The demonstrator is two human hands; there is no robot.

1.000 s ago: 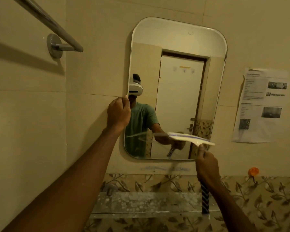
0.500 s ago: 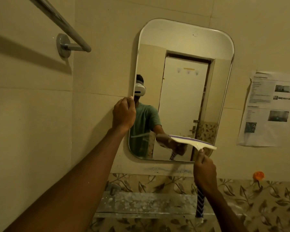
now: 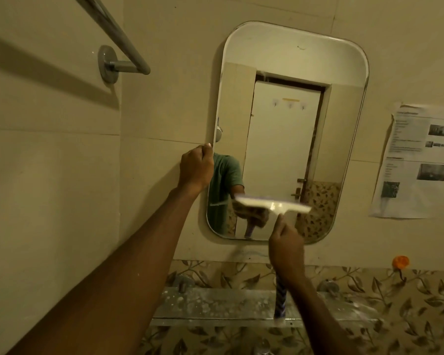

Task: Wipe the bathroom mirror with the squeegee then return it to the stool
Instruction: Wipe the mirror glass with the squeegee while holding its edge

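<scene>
The mirror (image 3: 287,129), steadied at its left edge by the closed left hand (image 3: 195,168), could shift or streak if the squeegee (image 3: 273,204), held by its handle in the right hand (image 3: 287,248) low on the glass, tilts or skids; no containers or stool show.

Dim, yellowish light on cream wall tiles (image 3: 62,201). Chrome towel rail (image 3: 118,39) upper left, printed paper (image 3: 418,162) taped at right, leaf-patterned tile band (image 3: 408,316) below, speckled glass shelf (image 3: 215,307) fixed across it.
</scene>
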